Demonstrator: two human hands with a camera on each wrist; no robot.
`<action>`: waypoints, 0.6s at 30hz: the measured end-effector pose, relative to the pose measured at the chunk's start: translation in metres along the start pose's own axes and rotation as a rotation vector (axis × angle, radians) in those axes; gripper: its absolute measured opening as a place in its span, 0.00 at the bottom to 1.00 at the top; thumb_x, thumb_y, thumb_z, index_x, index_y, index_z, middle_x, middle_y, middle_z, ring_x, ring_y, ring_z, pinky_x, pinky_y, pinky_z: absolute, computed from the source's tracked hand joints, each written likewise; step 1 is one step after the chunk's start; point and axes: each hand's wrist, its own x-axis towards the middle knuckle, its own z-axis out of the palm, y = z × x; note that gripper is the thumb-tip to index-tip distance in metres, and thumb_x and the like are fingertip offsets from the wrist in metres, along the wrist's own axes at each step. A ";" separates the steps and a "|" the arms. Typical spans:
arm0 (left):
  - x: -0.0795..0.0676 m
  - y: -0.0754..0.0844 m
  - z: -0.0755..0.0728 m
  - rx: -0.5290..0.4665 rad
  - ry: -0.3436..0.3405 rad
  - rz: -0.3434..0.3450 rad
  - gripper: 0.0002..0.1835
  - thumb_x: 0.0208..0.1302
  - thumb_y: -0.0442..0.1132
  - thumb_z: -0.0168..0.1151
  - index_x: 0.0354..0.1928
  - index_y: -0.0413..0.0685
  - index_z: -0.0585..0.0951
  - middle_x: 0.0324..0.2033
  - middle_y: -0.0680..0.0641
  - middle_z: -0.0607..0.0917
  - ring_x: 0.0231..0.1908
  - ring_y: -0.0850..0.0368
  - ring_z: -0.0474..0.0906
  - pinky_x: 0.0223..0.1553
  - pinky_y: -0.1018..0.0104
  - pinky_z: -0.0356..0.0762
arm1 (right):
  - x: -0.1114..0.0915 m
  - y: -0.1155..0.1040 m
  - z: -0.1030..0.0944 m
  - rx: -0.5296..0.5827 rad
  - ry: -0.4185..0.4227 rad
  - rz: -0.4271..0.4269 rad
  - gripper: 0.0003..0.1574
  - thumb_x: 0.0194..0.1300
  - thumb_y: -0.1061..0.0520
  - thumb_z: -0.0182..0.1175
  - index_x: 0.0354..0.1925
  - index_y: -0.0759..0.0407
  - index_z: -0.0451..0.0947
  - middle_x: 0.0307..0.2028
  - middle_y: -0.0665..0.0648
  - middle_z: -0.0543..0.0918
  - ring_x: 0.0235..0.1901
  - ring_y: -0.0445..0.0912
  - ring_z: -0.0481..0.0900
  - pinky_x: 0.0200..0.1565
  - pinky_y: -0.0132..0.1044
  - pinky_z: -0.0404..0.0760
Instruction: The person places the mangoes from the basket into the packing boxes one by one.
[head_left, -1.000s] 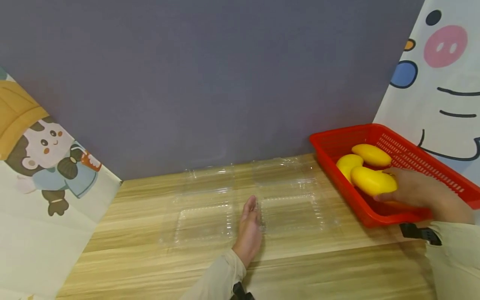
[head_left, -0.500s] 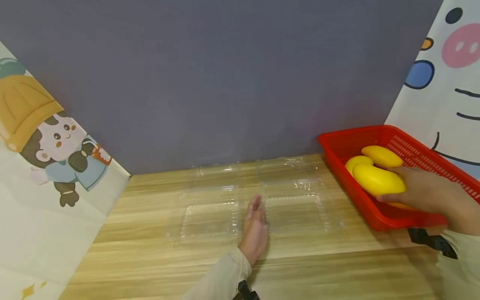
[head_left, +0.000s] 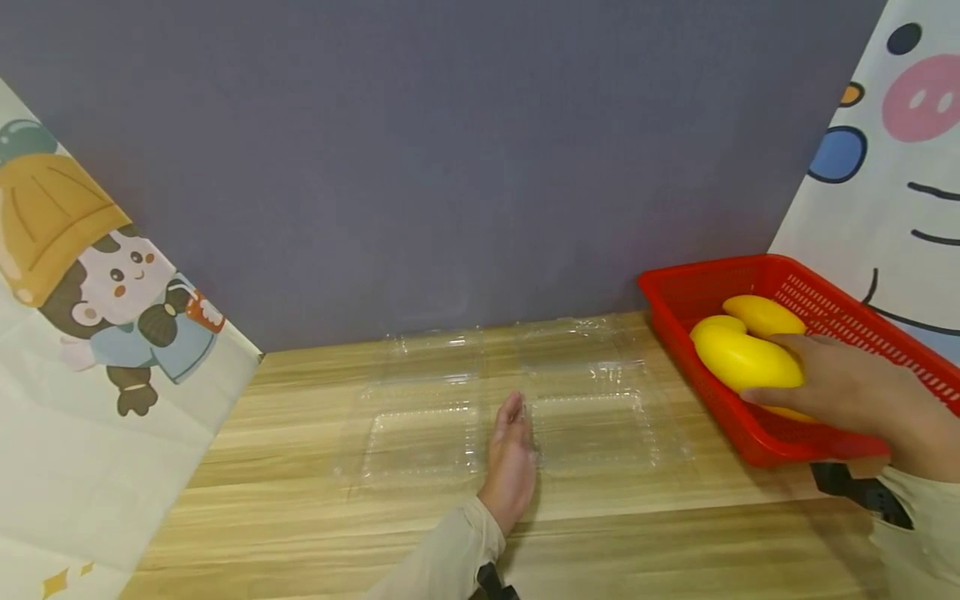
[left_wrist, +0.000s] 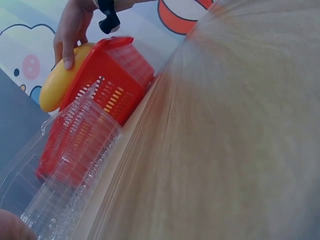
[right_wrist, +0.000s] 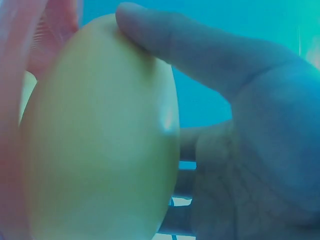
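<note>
My right hand (head_left: 855,392) grips a yellow mango (head_left: 746,358) over the red basket (head_left: 720,425), thumb on the near side. Filling much of the right wrist view, the same mango (right_wrist: 105,130) has the thumb (right_wrist: 170,42) across its upper end; the other fingers are partly hidden behind it. Two clear plastic clamshell boxes lie side by side with lids up: a left box (head_left: 420,408) and a right box (head_left: 592,396). Between them my left hand (head_left: 512,467) stands on edge with straight fingers, near the right box's left side, holding nothing.
More yellow mangoes (head_left: 765,315) lie in the basket. A grey panel (head_left: 450,167) rises behind the wooden table (head_left: 300,517). Cartoon-printed sheets stand on the left (head_left: 75,467) and right (head_left: 840,242).
The head view has shifted, moving the scene to the right in frame. My right hand has raised the mango slightly and shifted it a little left over the basket. My left hand stays between the boxes.
</note>
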 end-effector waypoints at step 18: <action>-0.001 -0.001 0.002 -0.040 0.046 0.012 0.31 0.73 0.31 0.36 0.77 0.40 0.50 0.79 0.40 0.44 0.79 0.39 0.33 0.74 0.31 0.25 | -0.002 -0.004 -0.002 0.019 -0.038 -0.032 0.75 0.45 0.22 0.68 0.68 0.75 0.57 0.55 0.85 0.66 0.44 0.69 0.68 0.49 0.75 0.69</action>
